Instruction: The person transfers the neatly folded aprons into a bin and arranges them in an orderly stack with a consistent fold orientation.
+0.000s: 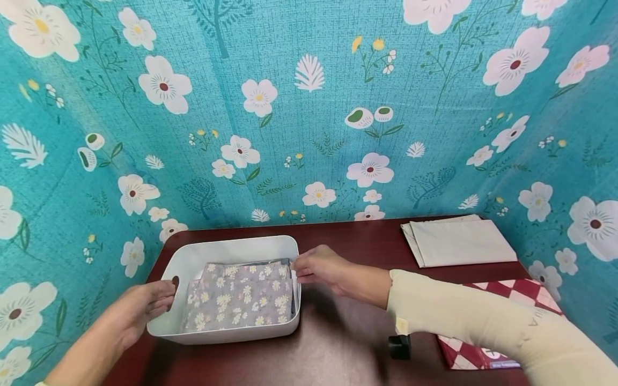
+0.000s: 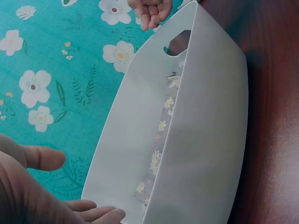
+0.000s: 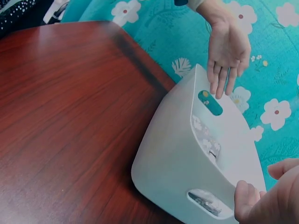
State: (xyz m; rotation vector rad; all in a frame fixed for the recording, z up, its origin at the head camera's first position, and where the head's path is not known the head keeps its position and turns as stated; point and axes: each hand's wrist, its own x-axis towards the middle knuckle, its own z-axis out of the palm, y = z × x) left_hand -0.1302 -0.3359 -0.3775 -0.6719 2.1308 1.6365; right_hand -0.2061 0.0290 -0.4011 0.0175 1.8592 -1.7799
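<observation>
A white plastic bin (image 1: 227,336) sits at the left of the table, with oval handle holes in its two short ends. Inside lies a folded grey cloth with a daisy print (image 1: 241,297), and a darker edge shows beneath it. At the bin's left end is my left hand (image 1: 140,308), its fingers extended by the handle hole and its thumb apart in the left wrist view. Over at the right end, my right hand (image 1: 325,268) has its fingertips at the rim. The right wrist view shows that thumb held away from the fingers.
Folded beige cloth (image 1: 458,244) lies at the table's back right. Nearer, a red-and-white checked item (image 1: 507,289) is partly covered by my right sleeve. A small black object (image 1: 399,347) appears below that sleeve. Teal floral curtain (image 1: 299,134) hangs behind the dark red table (image 1: 333,359).
</observation>
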